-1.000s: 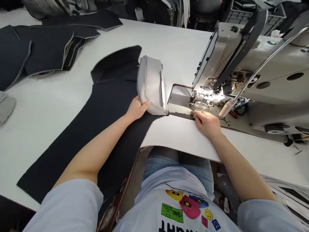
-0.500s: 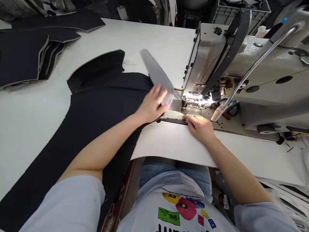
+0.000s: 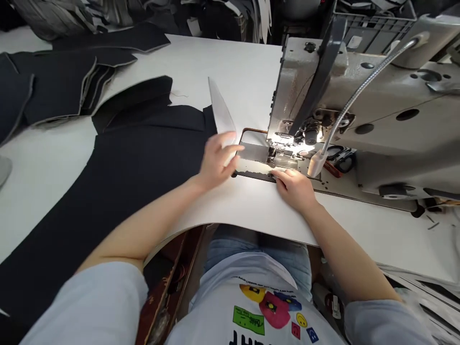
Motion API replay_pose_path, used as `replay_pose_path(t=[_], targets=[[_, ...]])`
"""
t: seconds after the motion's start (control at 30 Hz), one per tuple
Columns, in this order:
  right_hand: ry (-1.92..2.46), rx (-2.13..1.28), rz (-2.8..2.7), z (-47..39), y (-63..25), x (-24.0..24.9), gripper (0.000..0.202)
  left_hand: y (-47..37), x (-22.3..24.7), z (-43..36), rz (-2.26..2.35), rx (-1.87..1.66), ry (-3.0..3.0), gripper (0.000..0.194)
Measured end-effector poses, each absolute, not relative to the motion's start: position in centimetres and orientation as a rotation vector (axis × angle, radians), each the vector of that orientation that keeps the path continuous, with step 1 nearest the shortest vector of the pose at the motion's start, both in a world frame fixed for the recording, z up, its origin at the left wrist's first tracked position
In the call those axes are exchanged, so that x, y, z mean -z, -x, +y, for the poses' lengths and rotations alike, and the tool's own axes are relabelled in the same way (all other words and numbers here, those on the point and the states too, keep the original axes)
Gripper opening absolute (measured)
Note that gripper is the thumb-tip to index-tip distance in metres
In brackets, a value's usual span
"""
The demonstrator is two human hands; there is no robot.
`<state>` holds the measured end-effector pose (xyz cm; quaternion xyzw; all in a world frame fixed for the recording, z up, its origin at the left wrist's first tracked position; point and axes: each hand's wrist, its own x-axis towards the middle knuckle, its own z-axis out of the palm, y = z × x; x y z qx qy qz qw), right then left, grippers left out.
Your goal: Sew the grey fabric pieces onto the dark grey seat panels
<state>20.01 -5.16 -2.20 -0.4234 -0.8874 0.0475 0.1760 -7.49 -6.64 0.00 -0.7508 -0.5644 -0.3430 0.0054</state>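
My left hand (image 3: 217, 160) is at the near right edge of a large black fabric piece (image 3: 154, 143). A thin white flap (image 3: 220, 108) rises upright from that edge, its lower end in my left fingers; thumb and forefinger look partly apart and slightly blurred. My right hand (image 3: 296, 189) rests on the front edge of the sewing machine bed (image 3: 253, 165), fingers curled and pressed together just before the lit needle area (image 3: 285, 148). Whatever its fingertips may pinch is hidden.
The sewing machine head (image 3: 388, 115) stands at right with a flexible lamp (image 3: 318, 163). Scissors (image 3: 341, 160) lie under its arm. Stacked dark fabric pieces (image 3: 61, 86) cover the left back of the white table (image 3: 230, 203). A grey crate (image 3: 377, 33) is behind.
My left hand has moved left, drawing the black fabric and white flap away from the machine bed. My right hand stays at the bed's edge. The camera view has shifted slightly.
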Motion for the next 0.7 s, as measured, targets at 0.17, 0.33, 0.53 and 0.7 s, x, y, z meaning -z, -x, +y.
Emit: replay_pose_path(t=[0.17, 0.33, 0.53, 0.7], targets=[[1.216, -0.161, -2.494, -5.2, -20.1, 2.3, 0.034, -1.5, 2.8, -2.5, -2.1, 1.21, 2.297, 0.023], [1.237, -0.219, -2.472, -5.0, -19.9, 2.1, 0.033, -2.9, 3.1, 0.1, -2.307, 1.19, 2.161, 0.02], [1.258, -0.213, -2.459, -5.0, -20.0, 2.2, 0.033, -2.6, 2.4, -0.5, -2.278, 1.25, 2.208, 0.016], [1.314, -0.129, -2.422, -6.6, -19.7, 1.1, 0.041, -2.6, 2.6, -2.1, -2.241, 1.765, 2.292, 0.017]])
